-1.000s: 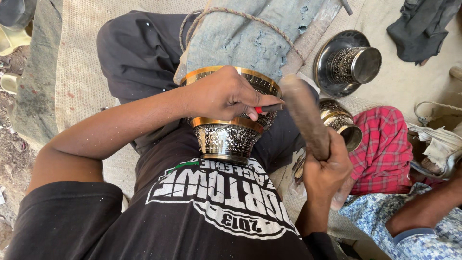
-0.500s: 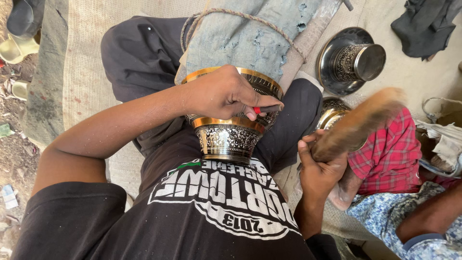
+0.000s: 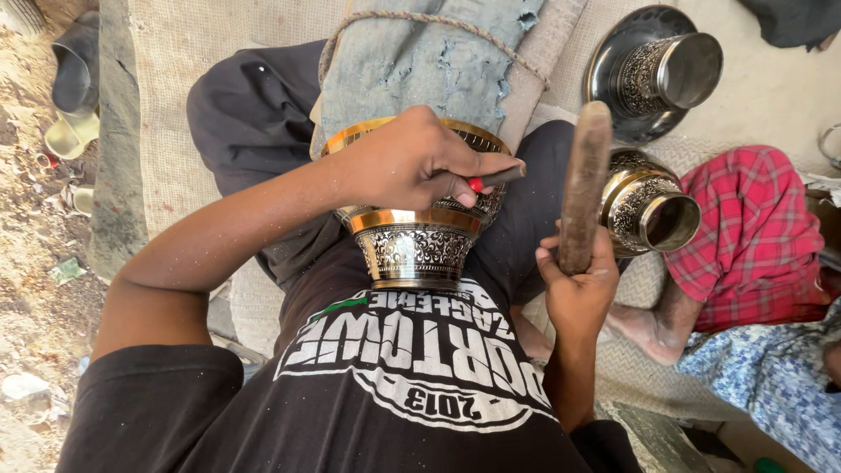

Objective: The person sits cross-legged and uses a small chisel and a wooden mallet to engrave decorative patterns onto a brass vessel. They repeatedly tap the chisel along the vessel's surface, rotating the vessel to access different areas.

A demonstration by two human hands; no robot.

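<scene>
Your left hand (image 3: 420, 166) pinches a slim dark punch with a red band (image 3: 491, 180) against the engraved brass-rimmed metal bowl (image 3: 416, 250) in your lap. Your right hand (image 3: 578, 285) grips a brown wooden mallet (image 3: 585, 188), now swung upright from its earlier tilt. Just beyond the mallet lie two more engraved metal vessels (image 3: 648, 210), beside a red checked cloth (image 3: 758, 236).

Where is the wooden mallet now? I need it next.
The wooden mallet stands upright in the right hand, right of the engraved bowl in the head view.
</scene>
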